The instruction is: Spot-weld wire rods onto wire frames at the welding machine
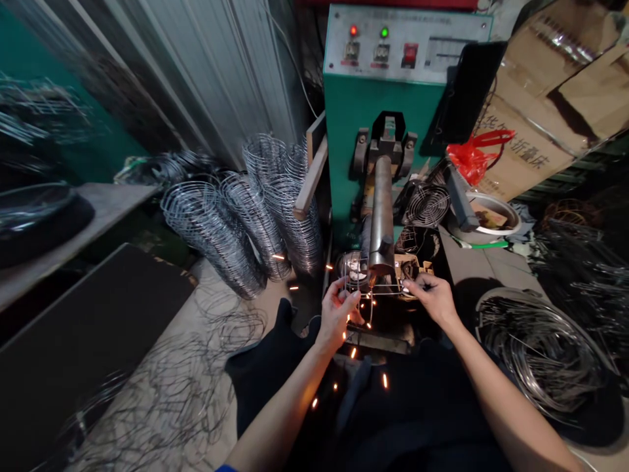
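Note:
A green machine [344, 157] with a red and a green light stands ahead, its thick metal cylinder [382, 210] pointing toward me. Beneath the cylinder's tip, a thin wire frame [386, 286] spans between my hands, and orange sparks fly from there. My left hand [339, 311] is closed on the frame's left side, thumb and fingers pinched. On the right, my right hand [433, 298] pinches the frame's other end. The exact contact under the tip is partly hidden by glare.
Tall stacks of wire rings [211, 236] stand left of the machine. Loose wires [167, 387] cover the floor at lower left. A round container of wire pieces [540, 347] sits at right, below a bowl [508, 216] and a cardboard box [545, 111].

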{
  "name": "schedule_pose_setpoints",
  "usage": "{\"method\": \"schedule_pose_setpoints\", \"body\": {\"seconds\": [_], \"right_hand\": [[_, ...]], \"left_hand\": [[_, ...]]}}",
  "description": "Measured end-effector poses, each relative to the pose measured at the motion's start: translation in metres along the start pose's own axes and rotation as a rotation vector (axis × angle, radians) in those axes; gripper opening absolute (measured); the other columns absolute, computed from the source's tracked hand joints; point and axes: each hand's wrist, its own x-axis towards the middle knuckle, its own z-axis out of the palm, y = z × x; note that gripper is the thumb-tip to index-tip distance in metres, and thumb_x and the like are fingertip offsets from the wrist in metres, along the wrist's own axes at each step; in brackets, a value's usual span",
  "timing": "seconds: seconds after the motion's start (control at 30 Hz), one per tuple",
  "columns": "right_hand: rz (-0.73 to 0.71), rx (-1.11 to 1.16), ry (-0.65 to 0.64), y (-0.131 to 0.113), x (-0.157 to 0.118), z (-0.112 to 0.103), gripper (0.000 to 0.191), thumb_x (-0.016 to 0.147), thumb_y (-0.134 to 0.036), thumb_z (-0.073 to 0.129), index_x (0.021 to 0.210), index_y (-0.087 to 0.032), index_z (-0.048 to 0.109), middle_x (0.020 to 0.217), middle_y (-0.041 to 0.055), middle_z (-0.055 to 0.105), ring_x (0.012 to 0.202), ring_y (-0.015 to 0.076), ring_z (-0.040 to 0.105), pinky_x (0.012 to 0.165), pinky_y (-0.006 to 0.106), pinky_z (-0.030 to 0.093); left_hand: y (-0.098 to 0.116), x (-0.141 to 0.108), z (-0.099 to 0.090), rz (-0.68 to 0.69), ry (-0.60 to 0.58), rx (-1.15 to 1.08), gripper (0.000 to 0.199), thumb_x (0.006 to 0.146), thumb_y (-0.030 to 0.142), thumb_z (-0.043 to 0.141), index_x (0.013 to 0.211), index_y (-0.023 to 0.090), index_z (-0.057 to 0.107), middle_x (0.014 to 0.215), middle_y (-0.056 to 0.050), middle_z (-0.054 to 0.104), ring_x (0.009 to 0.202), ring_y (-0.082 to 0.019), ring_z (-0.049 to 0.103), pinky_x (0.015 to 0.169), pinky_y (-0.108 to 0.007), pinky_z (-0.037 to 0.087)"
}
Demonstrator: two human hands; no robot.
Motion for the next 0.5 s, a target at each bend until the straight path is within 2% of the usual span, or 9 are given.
{"method": "schedule_pose_setpoints", "body": {"seconds": [0.13, 0.2, 0.27, 0.3, 0.33, 0.4, 0.47, 0.5], "right_hand": [[-0.053, -0.05, 0.032, -0.006, -0.004, 0.003, 0.056, 0.081, -0.059, 0.07, 0.053, -0.019, 0.042, 0.057, -0.0032, 0.038, 0.056, 0.0127, 0.036, 0.056, 0.027, 0.03], [-0.117, -0.107, 0.044, -0.006, -0.006, -0.003, 0.049, 0.085, -0.058, 0.066, 0.059, -0.019, 0.05, 0.063, -0.0008, 0.046, 0.062, 0.0154, 0.045, 0.062, 0.028, 0.037], [-0.176, -0.215, 0.05, 0.003, -0.007, -0.023, 0.039, 0.088, -0.057, 0.063, 0.077, -0.019, 0.062, 0.08, 0.0038, 0.058, 0.078, 0.0202, 0.055, 0.074, 0.03, 0.045], [-0.163, -0.306, 0.064, 0.013, -0.007, -0.041, 0.037, 0.089, -0.056, 0.063, 0.089, -0.019, 0.064, 0.091, 0.0064, 0.061, 0.088, 0.0223, 0.058, 0.082, 0.031, 0.046], [-0.087, -0.43, 0.081, 0.025, -0.011, -0.062, 0.037, 0.09, -0.055, 0.061, 0.1, -0.02, 0.065, 0.101, 0.0084, 0.062, 0.097, 0.0235, 0.058, 0.088, 0.032, 0.046], [0.227, -0.703, 0.108, 0.055, -0.027, -0.113, 0.036, 0.095, -0.05, 0.056, 0.113, -0.019, 0.061, 0.114, 0.0114, 0.061, 0.108, 0.0244, 0.057, 0.097, 0.033, 0.044], [0.579, -0.868, 0.094, 0.084, -0.057, -0.159, 0.032, 0.096, -0.042, 0.053, 0.116, -0.017, 0.061, 0.115, 0.0148, 0.063, 0.11, 0.0271, 0.059, 0.097, 0.037, 0.045], [0.692, -0.892, 0.083, 0.097, -0.075, -0.176, 0.031, 0.095, -0.038, 0.056, 0.114, -0.015, 0.062, 0.111, 0.0167, 0.065, 0.107, 0.0295, 0.061, 0.093, 0.039, 0.047]], "left_hand": [[0.004, 0.001, -0.002, -0.026, 0.023, 0.034, 0.071, 0.068, 0.044, 0.083, 0.124, 0.014, 0.052, 0.061, 0.01, 0.052, 0.038, -0.007, 0.05, 0.039, -0.022, 0.049], [0.006, -0.002, -0.004, -0.032, 0.028, 0.074, 0.067, 0.067, 0.043, 0.083, 0.121, 0.015, 0.055, 0.066, 0.007, 0.056, 0.043, -0.007, 0.053, 0.042, -0.021, 0.05], [0.009, -0.004, -0.008, -0.023, 0.037, 0.124, 0.062, 0.066, 0.04, 0.085, 0.117, 0.016, 0.059, 0.074, 0.005, 0.061, 0.049, -0.008, 0.058, 0.047, -0.021, 0.053], [0.01, -0.004, -0.01, -0.018, 0.04, 0.146, 0.061, 0.065, 0.038, 0.085, 0.117, 0.017, 0.06, 0.076, 0.004, 0.062, 0.051, -0.008, 0.059, 0.049, -0.021, 0.054], [0.01, -0.003, -0.011, -0.036, 0.027, 0.163, 0.062, 0.065, 0.036, 0.086, 0.118, 0.018, 0.059, 0.076, 0.004, 0.063, 0.052, -0.009, 0.061, 0.052, -0.022, 0.056], [0.008, -0.002, -0.012, -0.067, 0.0, 0.205, 0.063, 0.065, 0.034, 0.086, 0.12, 0.019, 0.059, 0.077, 0.004, 0.063, 0.053, -0.01, 0.063, 0.052, -0.023, 0.056], [0.007, -0.003, -0.01, -0.08, -0.02, 0.23, 0.064, 0.064, 0.032, 0.087, 0.12, 0.02, 0.058, 0.076, 0.005, 0.063, 0.052, -0.011, 0.063, 0.049, -0.022, 0.055], [0.006, -0.005, -0.008, -0.081, -0.022, 0.234, 0.065, 0.063, 0.031, 0.087, 0.12, 0.021, 0.058, 0.076, 0.005, 0.063, 0.05, -0.011, 0.062, 0.048, -0.021, 0.054]]}}
